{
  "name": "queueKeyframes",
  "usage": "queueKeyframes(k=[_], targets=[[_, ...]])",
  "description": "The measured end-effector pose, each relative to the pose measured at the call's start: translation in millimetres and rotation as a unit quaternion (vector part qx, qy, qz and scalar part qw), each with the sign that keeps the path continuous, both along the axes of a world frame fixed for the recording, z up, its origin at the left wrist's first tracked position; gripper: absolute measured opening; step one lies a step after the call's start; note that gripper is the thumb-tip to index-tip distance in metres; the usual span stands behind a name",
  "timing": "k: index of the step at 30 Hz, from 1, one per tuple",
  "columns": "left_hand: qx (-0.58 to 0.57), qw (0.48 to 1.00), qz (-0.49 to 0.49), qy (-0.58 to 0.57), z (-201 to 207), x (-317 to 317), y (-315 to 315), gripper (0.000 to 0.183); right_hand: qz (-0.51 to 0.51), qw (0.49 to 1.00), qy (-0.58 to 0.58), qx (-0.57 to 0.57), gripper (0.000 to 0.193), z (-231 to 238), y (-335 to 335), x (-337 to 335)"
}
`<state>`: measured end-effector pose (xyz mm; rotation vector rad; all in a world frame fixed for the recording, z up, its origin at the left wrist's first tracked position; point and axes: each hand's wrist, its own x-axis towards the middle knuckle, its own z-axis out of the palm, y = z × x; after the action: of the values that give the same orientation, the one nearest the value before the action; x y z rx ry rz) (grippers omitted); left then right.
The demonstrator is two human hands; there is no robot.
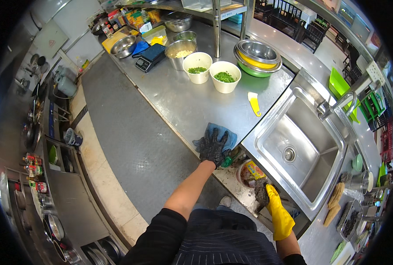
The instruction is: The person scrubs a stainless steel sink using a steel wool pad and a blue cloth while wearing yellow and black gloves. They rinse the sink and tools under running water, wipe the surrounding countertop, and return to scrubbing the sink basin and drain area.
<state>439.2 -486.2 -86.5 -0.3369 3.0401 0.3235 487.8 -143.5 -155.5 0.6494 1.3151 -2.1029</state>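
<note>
My left hand [212, 148], in a black glove, lies with fingers spread on a folded blue cloth [228, 138] at the near edge of the steel worktop [174, 106]. My right hand [279, 214] wears a yellow rubber glove and is closed on a dark grey, clumpy rag [261, 191] below the sink's front edge. Behind that rag, on a low shelf, stands a round tub [249, 171] with a red and yellow label, partly hidden. Beyond the cloth, a yellow-handled scraper [253, 104] with a white blade lies on the worktop.
To the right is a steel sink [309, 145] with a tap [337, 105]. Farther back are two white tubs of chopped greens [225, 77], nested bowls [258, 57], a digital scale [150, 57] and a shelf post [216, 31]. A cooking line [68, 194] runs along the left.
</note>
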Motion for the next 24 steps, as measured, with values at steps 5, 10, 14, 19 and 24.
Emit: queueKeyframes(k=[5,10,14,19,24], targets=[[0.0,0.999,-0.034,0.007,-3,-18,-35,0.056,-0.032,0.999,-0.022,0.026,0.027,12,-14,-15],[0.005,0.997,-0.023,0.068,-23,-54,-119,0.051,0.019,0.995,-0.029,0.093,0.028,45,-60,-35],[-0.004,0.995,0.047,0.086,-22,-87,-205,0.046,-0.024,0.998,-0.021,0.047,0.027,54,-101,-46],[0.091,0.966,0.131,0.204,-32,-131,-322,0.04,-0.047,0.998,-0.046,0.012,0.034,83,-156,-58],[-0.035,0.91,0.064,0.408,-8,-211,-436,0.039,-0.103,0.988,-0.1,0.061,0.036,82,-180,-56]])
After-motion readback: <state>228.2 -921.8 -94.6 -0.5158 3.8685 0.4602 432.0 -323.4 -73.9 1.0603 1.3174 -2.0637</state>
